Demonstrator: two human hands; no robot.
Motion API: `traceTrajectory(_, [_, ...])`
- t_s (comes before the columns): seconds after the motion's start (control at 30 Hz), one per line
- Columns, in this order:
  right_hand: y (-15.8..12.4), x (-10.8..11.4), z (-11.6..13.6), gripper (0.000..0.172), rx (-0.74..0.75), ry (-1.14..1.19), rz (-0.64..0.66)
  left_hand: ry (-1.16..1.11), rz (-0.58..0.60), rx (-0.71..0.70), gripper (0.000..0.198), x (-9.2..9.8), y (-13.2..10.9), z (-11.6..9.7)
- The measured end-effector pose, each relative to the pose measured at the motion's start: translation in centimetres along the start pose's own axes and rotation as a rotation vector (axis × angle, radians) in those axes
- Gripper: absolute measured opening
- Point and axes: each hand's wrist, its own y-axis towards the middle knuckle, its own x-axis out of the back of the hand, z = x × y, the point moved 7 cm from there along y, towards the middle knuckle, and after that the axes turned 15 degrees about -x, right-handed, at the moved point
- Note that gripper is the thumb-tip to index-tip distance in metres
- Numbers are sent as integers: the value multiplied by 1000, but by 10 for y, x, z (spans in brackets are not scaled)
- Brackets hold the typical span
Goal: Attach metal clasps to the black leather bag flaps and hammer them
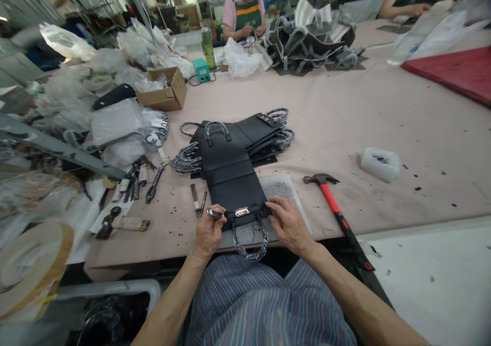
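A long black bag panel (230, 182) lies before me, with a metal clasp (242, 212) and a plastic-wrapped handle (250, 256) at its near end. My left hand (209, 232) is closed around a short shiny metal tool (215, 213), its kind unclear, beside the panel's left edge. At the opposite edge, my right hand (289, 226) grips the panel's corner between thumb and fingers. Part of a grey-white slab (284, 187) shows under the near end. More black panels (264, 152) with wrapped handles are stacked behind.
A claw hammer (333, 203) lies to the right, its handle past the table edge. Near a white foam roll (379, 164) are small black scraps. Hand tools (153, 185), a cardboard box (164, 93) and plastic bags occupy the left. Co-workers sit across the table (326, 106).
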Motion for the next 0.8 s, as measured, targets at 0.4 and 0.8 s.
traceTrajectory(0.4, [-25, 79, -166, 32, -989, -182, 17, 16, -30, -12, 11, -6, -10, 2])
traceTrajectory(0.8, [0, 74, -16, 37, -927, 812, 179, 20, -51, -17, 17, -9, -9, 0])
